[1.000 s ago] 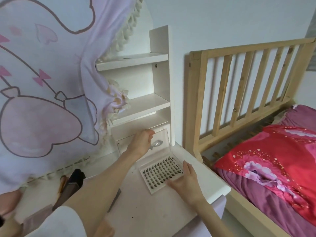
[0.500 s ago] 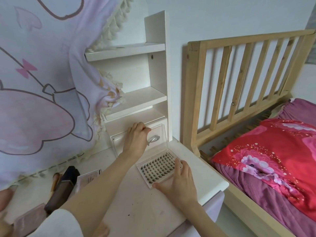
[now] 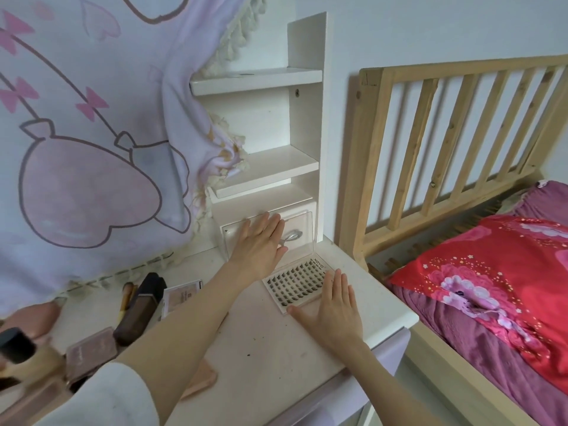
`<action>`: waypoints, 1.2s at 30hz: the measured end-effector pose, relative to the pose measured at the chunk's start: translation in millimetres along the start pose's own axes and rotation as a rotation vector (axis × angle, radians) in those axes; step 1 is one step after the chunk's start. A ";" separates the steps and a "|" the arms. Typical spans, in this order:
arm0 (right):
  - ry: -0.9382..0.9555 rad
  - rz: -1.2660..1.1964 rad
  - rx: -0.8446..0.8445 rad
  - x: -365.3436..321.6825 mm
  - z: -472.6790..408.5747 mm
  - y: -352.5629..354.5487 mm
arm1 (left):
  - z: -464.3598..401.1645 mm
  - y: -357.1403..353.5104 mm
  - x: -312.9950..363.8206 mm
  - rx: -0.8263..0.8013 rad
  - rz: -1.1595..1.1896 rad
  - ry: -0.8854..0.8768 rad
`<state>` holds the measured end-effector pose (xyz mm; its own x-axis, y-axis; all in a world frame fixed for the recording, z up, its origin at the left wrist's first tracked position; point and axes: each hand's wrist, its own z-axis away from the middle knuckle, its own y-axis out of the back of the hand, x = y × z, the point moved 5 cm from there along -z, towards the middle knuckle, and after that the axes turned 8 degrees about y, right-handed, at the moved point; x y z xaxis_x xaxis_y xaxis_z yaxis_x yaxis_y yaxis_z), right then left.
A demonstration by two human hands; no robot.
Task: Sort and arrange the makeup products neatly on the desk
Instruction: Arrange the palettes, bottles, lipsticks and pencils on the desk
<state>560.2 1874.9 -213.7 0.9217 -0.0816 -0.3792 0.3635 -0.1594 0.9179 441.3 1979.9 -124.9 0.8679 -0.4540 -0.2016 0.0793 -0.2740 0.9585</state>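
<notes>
lash case (image 3: 295, 282) lies open near the back right corner of the surface (image 3: 270, 358), its clear lid (image 3: 299, 232) standing up against the small drawer (image 3: 295, 215) under the shelves. the step in hand looks like closing this case, or setting it straight, so you should keep the tray flat and bring the lid down slowly, because the small lashes inside can jump out of their rows if the lid snaps. your left hand (image 3: 261, 241) is stretched forward, palm against the lid, fingers straight and together, grasping nothing. your right hand (image 3: 336, 305) rests flat at the front edge of the tray, fingers extended and released, thumb along the near corner, so it can stop the case from sliding. other makeup products wait at the left side of the surface.
</notes>
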 end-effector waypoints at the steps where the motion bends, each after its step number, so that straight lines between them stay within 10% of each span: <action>1: 0.004 0.004 0.006 -0.2 0.6 0.2 | 1.2 0.0 -1.8 -0.029 -0.007 0.005; 18: 0.499 -0.169 0.307 -131.7 61.7 -13.7 | 190.2 2.3 -71.2 0.146 0.561 0.150; 27: 0.794 -0.265 0.293 -240.6 116.1 -75.3 | 321.4 -14.7 -155.4 0.286 0.427 0.396; 36: 1.027 -0.122 0.268 -266.3 128.8 -86.0 | 358.3 -37.6 -199.5 0.016 0.266 0.605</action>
<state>266.0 1783.7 -206.7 0.5991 0.7975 -0.0713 0.5347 -0.3322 0.7770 89.5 1777.0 -193.0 0.9797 0.0472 0.1948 -0.1789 -0.2325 0.9560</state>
